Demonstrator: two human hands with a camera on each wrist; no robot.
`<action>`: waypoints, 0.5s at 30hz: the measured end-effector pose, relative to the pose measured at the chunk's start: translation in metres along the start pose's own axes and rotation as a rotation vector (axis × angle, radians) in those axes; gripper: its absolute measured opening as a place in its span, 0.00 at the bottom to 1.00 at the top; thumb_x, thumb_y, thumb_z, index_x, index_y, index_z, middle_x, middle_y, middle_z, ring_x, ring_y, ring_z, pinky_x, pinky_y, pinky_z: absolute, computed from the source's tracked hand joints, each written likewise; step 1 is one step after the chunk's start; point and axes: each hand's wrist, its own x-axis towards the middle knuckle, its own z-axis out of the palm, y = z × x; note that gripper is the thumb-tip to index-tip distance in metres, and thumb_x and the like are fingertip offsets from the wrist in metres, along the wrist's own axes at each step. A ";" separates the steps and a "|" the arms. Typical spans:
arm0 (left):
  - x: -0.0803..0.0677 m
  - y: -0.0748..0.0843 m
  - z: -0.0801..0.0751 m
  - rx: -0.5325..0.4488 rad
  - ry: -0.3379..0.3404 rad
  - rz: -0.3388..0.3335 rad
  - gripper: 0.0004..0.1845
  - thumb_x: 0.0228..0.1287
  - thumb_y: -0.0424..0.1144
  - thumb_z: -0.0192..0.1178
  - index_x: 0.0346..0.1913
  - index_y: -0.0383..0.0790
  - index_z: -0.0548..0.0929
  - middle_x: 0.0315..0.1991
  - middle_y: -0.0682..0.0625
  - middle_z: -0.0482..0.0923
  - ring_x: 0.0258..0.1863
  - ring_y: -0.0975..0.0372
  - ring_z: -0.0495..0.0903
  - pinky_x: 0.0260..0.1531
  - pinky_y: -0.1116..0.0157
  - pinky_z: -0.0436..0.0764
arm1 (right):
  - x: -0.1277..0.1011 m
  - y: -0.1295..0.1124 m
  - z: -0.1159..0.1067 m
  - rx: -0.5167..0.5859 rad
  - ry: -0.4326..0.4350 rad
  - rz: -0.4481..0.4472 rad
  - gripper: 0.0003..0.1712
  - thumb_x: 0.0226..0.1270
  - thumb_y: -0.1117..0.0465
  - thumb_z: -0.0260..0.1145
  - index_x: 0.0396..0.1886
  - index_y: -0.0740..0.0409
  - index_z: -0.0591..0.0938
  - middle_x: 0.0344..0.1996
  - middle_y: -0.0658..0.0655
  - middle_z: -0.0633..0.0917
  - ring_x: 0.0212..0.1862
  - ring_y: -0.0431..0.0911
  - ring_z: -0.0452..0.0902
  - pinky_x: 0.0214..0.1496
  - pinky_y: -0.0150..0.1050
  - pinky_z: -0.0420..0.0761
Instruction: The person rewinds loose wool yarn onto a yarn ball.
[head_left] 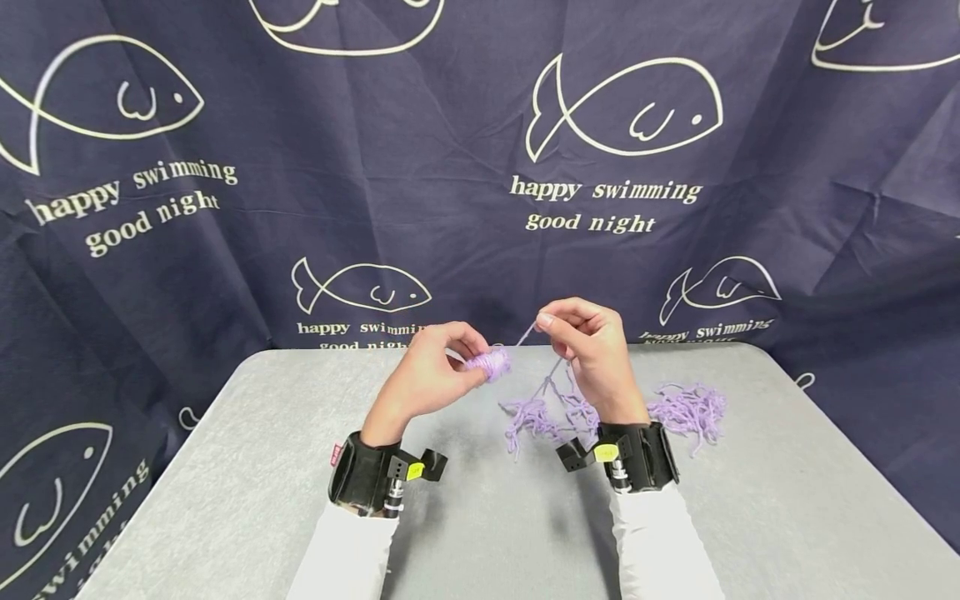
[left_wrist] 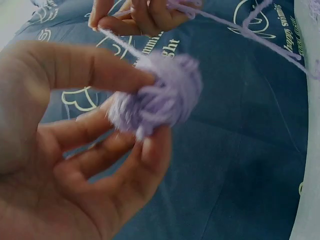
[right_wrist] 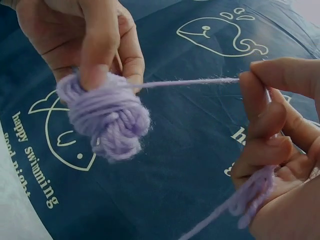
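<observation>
A person's left hand (head_left: 431, 375) grips a small ball of purple yarn (head_left: 489, 363) above the grey worktop (head_left: 247, 467), while the right hand (head_left: 588, 342) pinches the strand (right_wrist: 185, 83) stretched taut from it. The loose tangle of yarn (head_left: 682, 410) trailing on the worktop could snag and knot if the strand is pulled too fast. A navy cloth (head_left: 375, 167) printed with fish hangs behind.

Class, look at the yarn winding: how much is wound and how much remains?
Done: a small ball sits wound in the left hand. In hand: the right hand pinches the strand leading to it. Left: a loose tangle on the table.
</observation>
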 end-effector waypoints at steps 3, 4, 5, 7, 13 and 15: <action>-0.001 0.001 -0.001 -0.035 -0.107 0.027 0.09 0.49 0.24 0.68 0.34 0.38 0.84 0.32 0.52 0.83 0.33 0.61 0.81 0.34 0.63 0.85 | 0.000 -0.001 0.000 0.023 0.035 0.015 0.15 0.62 0.79 0.63 0.31 0.57 0.88 0.24 0.52 0.86 0.18 0.39 0.65 0.20 0.27 0.59; -0.001 0.002 -0.001 -0.056 -0.141 0.040 0.10 0.49 0.24 0.67 0.34 0.38 0.84 0.33 0.52 0.82 0.33 0.60 0.81 0.34 0.63 0.85 | 0.000 -0.001 0.000 0.028 0.044 0.021 0.15 0.62 0.79 0.63 0.31 0.57 0.88 0.24 0.52 0.86 0.18 0.39 0.65 0.20 0.26 0.59; -0.001 0.002 -0.001 -0.076 -0.174 0.054 0.10 0.49 0.23 0.67 0.35 0.38 0.84 0.33 0.51 0.82 0.34 0.60 0.81 0.35 0.63 0.85 | 0.000 -0.001 0.000 0.032 0.053 0.026 0.15 0.62 0.79 0.63 0.31 0.57 0.88 0.24 0.52 0.86 0.18 0.39 0.65 0.20 0.26 0.59; -0.002 0.003 -0.002 -0.122 -0.233 0.084 0.11 0.49 0.22 0.66 0.36 0.38 0.84 0.35 0.51 0.82 0.35 0.59 0.82 0.37 0.62 0.86 | 0.000 -0.002 0.000 0.035 0.066 0.032 0.15 0.63 0.79 0.63 0.31 0.57 0.88 0.24 0.52 0.86 0.18 0.39 0.65 0.20 0.26 0.59; -0.004 0.006 -0.005 -0.271 -0.310 0.154 0.12 0.53 0.22 0.68 0.40 0.36 0.84 0.38 0.48 0.82 0.38 0.57 0.84 0.42 0.57 0.86 | 0.001 0.002 -0.003 0.013 0.082 0.051 0.10 0.63 0.77 0.67 0.31 0.59 0.88 0.23 0.52 0.85 0.17 0.39 0.64 0.20 0.26 0.57; -0.004 0.008 -0.006 -0.327 -0.304 0.175 0.11 0.53 0.22 0.68 0.40 0.35 0.84 0.39 0.47 0.81 0.38 0.56 0.84 0.42 0.56 0.87 | 0.002 0.004 -0.003 -0.006 0.083 0.065 0.04 0.62 0.73 0.70 0.32 0.62 0.88 0.22 0.52 0.85 0.18 0.39 0.64 0.21 0.27 0.58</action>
